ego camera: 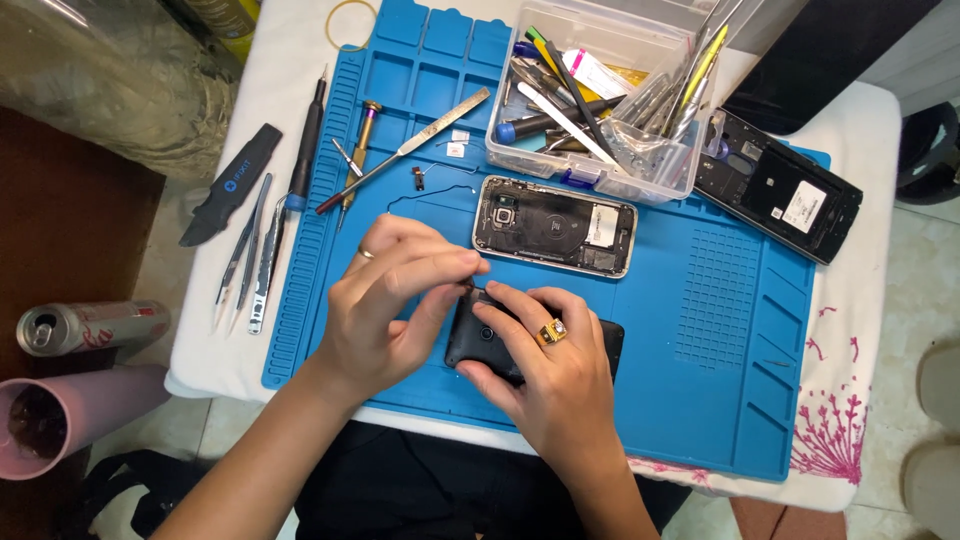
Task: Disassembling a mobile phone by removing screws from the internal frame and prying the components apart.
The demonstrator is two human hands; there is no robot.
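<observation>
My right hand, with a gold ring, grips a black phone body lying face down near the front of the blue work mat. My left hand, also ringed, pinches with thumb and forefinger at the phone's top left corner; what it pinches is too small to tell. Just beyond the hands lies an opened silver phone with its insides showing.
A clear plastic box of tools stands at the back. A black phone frame lies at right. Tweezers, a screwdriver, a metal spudger and a black pry tool lie left. A can and pink cup sit beside the table.
</observation>
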